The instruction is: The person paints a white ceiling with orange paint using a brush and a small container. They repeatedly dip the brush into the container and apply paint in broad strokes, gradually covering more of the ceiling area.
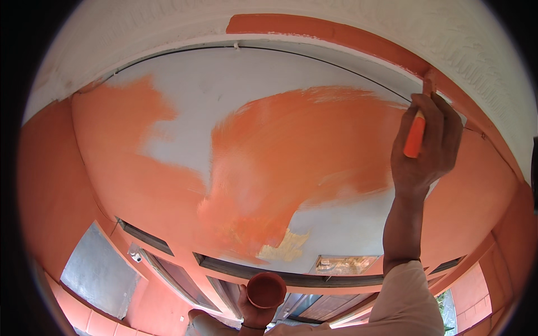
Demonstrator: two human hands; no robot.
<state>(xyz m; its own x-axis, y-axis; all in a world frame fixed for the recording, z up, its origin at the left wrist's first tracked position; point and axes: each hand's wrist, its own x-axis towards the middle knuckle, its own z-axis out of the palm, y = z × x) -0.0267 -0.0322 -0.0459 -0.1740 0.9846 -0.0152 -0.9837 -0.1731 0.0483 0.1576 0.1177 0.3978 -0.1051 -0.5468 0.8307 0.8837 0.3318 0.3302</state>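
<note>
Raised at the upper right, my right hand (436, 148) is closed around a paintbrush with an orange handle (414, 137). The brush's tip (429, 82) meets the lower edge of an orange-red painted band (314, 25) on the white moulding. Low in the view, my left hand (253, 315) grips a round reddish-brown paint cup (265, 290) from its left side. How much paint is inside cannot be made out. Behind both hands spreads a pale grey wall (185, 73) with broad orange patches (314, 134) and a small yellowish patch (288, 246).
A thin dark cable (302, 55) runs just under the moulding. Below the wall are a dark ledge-like opening (252, 269), a shiny plaque (344, 264) and a small white camera (135, 256). A grey panel (100, 274) is at the lower left.
</note>
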